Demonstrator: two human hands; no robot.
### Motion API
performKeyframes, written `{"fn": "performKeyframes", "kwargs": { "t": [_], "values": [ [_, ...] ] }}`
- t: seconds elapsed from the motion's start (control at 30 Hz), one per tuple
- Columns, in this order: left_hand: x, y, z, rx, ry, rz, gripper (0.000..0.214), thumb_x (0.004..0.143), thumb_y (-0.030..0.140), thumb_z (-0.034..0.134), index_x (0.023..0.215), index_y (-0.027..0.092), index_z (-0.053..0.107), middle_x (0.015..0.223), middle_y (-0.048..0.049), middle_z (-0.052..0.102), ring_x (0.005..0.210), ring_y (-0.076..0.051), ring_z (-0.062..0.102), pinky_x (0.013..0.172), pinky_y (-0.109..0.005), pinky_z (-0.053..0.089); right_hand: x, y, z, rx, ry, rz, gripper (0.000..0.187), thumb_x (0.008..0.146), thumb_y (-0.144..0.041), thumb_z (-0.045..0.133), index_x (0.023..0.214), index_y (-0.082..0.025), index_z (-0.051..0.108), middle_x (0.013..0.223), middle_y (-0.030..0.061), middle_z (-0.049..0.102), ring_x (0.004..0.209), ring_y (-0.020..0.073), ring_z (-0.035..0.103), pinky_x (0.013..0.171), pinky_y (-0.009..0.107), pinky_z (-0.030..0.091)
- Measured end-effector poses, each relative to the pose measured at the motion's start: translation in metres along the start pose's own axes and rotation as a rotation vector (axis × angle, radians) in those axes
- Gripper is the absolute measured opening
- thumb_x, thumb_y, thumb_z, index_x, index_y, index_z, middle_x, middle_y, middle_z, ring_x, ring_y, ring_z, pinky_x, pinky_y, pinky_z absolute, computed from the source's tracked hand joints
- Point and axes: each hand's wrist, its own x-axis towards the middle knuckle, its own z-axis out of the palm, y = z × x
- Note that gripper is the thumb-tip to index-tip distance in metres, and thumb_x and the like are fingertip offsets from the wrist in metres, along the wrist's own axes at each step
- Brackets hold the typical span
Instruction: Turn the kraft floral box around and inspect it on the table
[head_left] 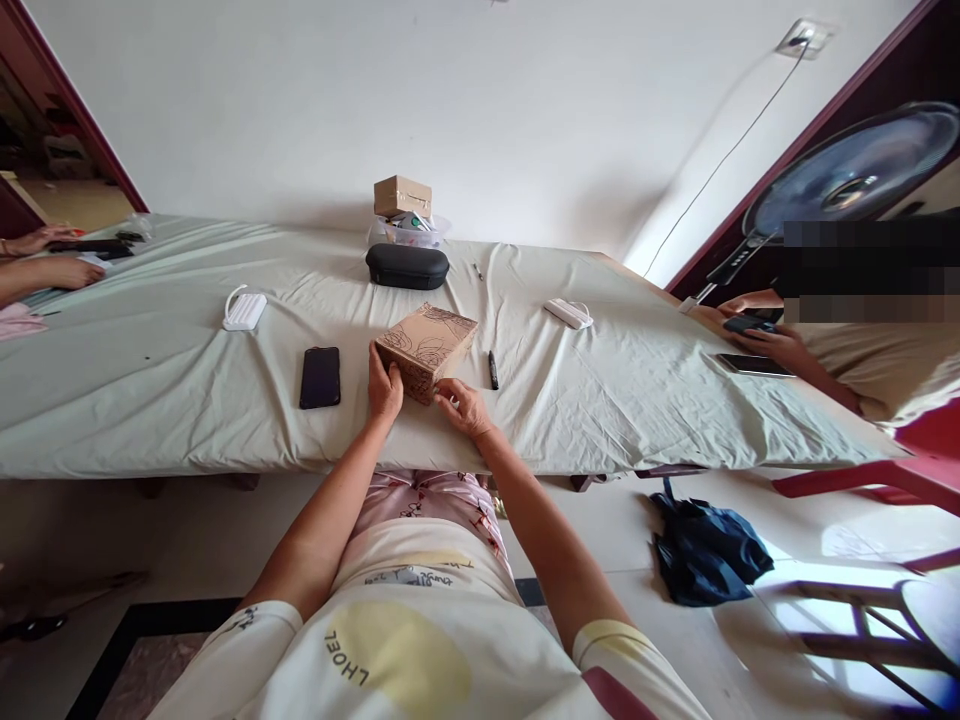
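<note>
A brown cardboard box [429, 338] with dark swirling line drawings on its top and sides rests tilted on the cloth in front of me. Its left side is gripped by my left hand [385, 385], thumb on the front face and fingers along the side. My right hand [461, 405] has its fingers curled in and pinches at the box's lower front right corner; what lies between the fingertips is too small to tell. Just right of the box lies a black marker [493, 370]. A dark phone [320, 378] is left of my left hand.
Behind the box are a black zip case [407, 267] and a plastic tub [420, 238] with a small carton [403, 196]. White corded devices [245, 310] lie on both sides. People's hands show at both table ends. A fan [847, 185] stands right.
</note>
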Motion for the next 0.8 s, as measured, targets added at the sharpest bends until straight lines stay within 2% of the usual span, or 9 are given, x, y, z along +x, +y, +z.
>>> {"fn": "performKeyframes", "kwargs": {
  "t": [0.1, 0.17, 0.27, 0.33, 0.4, 0.5, 0.67, 0.8],
  "values": [
    [-0.003, 0.009, -0.003, 0.069, -0.014, 0.076, 0.066, 0.105, 0.046, 0.038, 0.164, 0.016, 0.031, 0.171, -0.0203, 0.034, 0.160, -0.031, 0.033, 0.130, -0.051, 0.030, 0.000, -0.003, 0.002, -0.076, -0.108, -0.072, 0.041, 0.104, -0.053, 0.052, 0.124, -0.023, 0.070, 0.102, 0.0073, 0.074, 0.077, 0.0157, 0.069, 0.078, 0.030, 0.057],
    [-0.005, 0.015, -0.005, 0.123, -0.014, 0.147, 0.068, 0.106, 0.052, 0.038, 0.162, 0.015, 0.036, 0.171, -0.0224, 0.032, 0.160, -0.034, 0.032, 0.129, -0.053, 0.031, 0.000, -0.003, 0.002, -0.117, -0.109, -0.081, 0.038, 0.105, -0.047, 0.051, 0.128, -0.023, 0.070, 0.106, 0.0080, 0.074, 0.080, 0.0164, 0.071, 0.081, 0.031, 0.058],
    [-0.009, 0.023, -0.007, 0.182, -0.063, 0.288, 0.074, 0.101, 0.064, 0.045, 0.157, 0.015, 0.047, 0.172, -0.0242, 0.027, 0.161, -0.039, 0.028, 0.128, -0.056, 0.030, 0.000, -0.002, 0.002, -0.160, 0.014, -0.057, 0.037, 0.105, -0.043, 0.050, 0.131, -0.023, 0.068, 0.112, 0.0103, 0.073, 0.090, 0.0198, 0.072, 0.088, 0.036, 0.060],
    [-0.011, 0.025, -0.007, 0.200, -0.110, 0.351, 0.073, 0.099, 0.067, 0.051, 0.152, 0.017, 0.053, 0.173, -0.0230, 0.025, 0.162, -0.040, 0.025, 0.128, -0.056, 0.030, 0.000, -0.003, 0.000, -0.206, 0.114, -0.051, 0.039, 0.106, -0.041, 0.049, 0.136, -0.023, 0.065, 0.122, 0.0134, 0.071, 0.104, 0.0239, 0.071, 0.099, 0.042, 0.059],
    [-0.012, 0.026, -0.005, 0.200, -0.134, 0.369, 0.068, 0.099, 0.065, 0.053, 0.149, 0.019, 0.058, 0.174, -0.0213, 0.024, 0.163, -0.039, 0.024, 0.128, -0.055, 0.032, 0.000, -0.006, -0.001, -0.272, 0.164, -0.069, 0.042, 0.106, -0.040, 0.049, 0.141, -0.023, 0.063, 0.135, 0.0154, 0.067, 0.122, 0.0281, 0.066, 0.110, 0.048, 0.053],
    [-0.013, 0.026, -0.004, 0.188, -0.136, 0.375, 0.062, 0.101, 0.063, 0.051, 0.144, 0.020, 0.062, 0.173, -0.0197, 0.027, 0.163, -0.036, 0.026, 0.127, -0.054, 0.035, 0.000, -0.012, -0.001, -0.364, 0.116, -0.104, 0.046, 0.104, -0.042, 0.051, 0.147, -0.026, 0.061, 0.149, 0.0139, 0.061, 0.141, 0.0312, 0.055, 0.120, 0.053, 0.044],
    [-0.014, 0.026, -0.004, 0.164, -0.203, 0.462, 0.057, 0.104, 0.060, 0.044, 0.139, 0.019, 0.065, 0.168, -0.0196, 0.037, 0.160, -0.034, 0.034, 0.127, -0.052, 0.037, 0.003, -0.018, 0.003, -0.448, -0.015, -0.131, 0.049, 0.103, -0.045, 0.056, 0.150, -0.031, 0.059, 0.158, 0.0085, 0.056, 0.152, 0.0313, 0.045, 0.124, 0.051, 0.037],
    [-0.013, 0.026, -0.004, 0.142, -0.200, 0.460, 0.054, 0.107, 0.055, 0.039, 0.138, 0.018, 0.064, 0.166, -0.0202, 0.040, 0.157, -0.032, 0.039, 0.127, -0.051, 0.038, 0.004, -0.014, 0.003, -0.477, 0.055, -0.059, 0.048, 0.104, -0.042, 0.054, 0.151, -0.032, 0.058, 0.161, 0.0073, 0.053, 0.154, 0.0302, 0.042, 0.128, 0.051, 0.031]
  ]
}}
